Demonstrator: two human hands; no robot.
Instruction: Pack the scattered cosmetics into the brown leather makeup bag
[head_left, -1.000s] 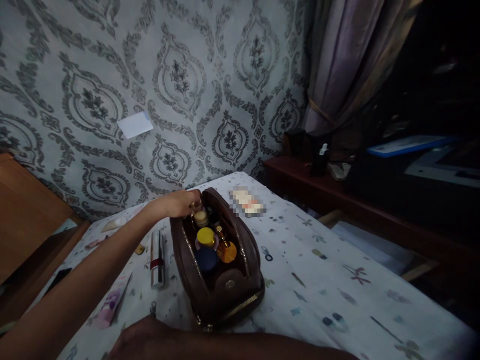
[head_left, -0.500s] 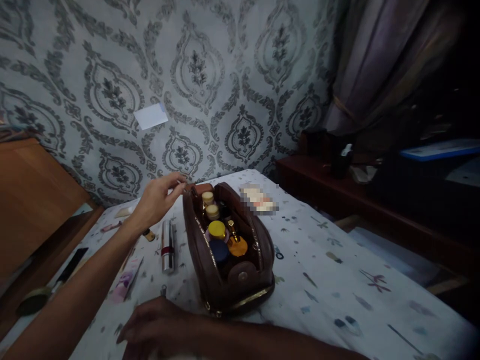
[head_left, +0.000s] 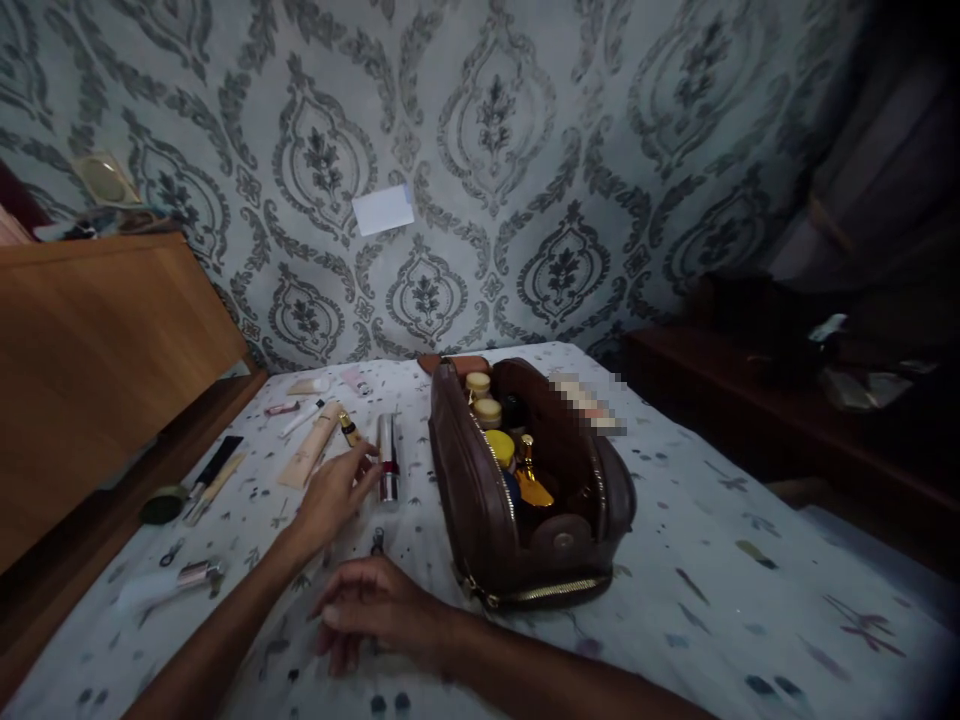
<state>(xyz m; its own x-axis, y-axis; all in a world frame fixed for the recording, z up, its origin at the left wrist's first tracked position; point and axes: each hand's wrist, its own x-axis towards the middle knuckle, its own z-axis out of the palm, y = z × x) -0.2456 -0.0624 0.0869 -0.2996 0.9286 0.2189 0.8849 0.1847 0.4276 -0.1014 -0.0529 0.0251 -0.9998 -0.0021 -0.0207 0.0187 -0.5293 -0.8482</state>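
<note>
My left hand (head_left: pixel 341 492) is over the bed, its fingers apart, the fingertips at the side of a silver cylindrical tube (head_left: pixel 387 455) with a red band. Whether they touch it I cannot tell. A small dark bottle with a gold cap (head_left: pixel 349 428) and a beige squeeze tube (head_left: pixel 310 445) lie just beyond. My right hand (head_left: pixel 382 605) hangs low in front with loosely bent fingers and nothing visible in it. To its right stands an unzipped brown toiletry bag (head_left: pixel 480 510), holding cream-lidded jars (head_left: pixel 487 412), a yellow-lidded jar (head_left: pixel 500 450) and a gold bottle (head_left: pixel 534 488).
On the left of the patterned sheet (head_left: pixel 697 580) lie a black tube (head_left: pixel 216 468), a round green container (head_left: pixel 163 504), a clear tube (head_left: pixel 161 583) and other cosmetics. A wooden headboard-like panel (head_left: pixel 112 330) borders the left; a dark ledge (head_left: pixel 675 370) is at right.
My left hand has moved from the far end of the bag down toward the silver tube. My right hand has shifted slightly. The view has swung left, showing more cosmetics.
</note>
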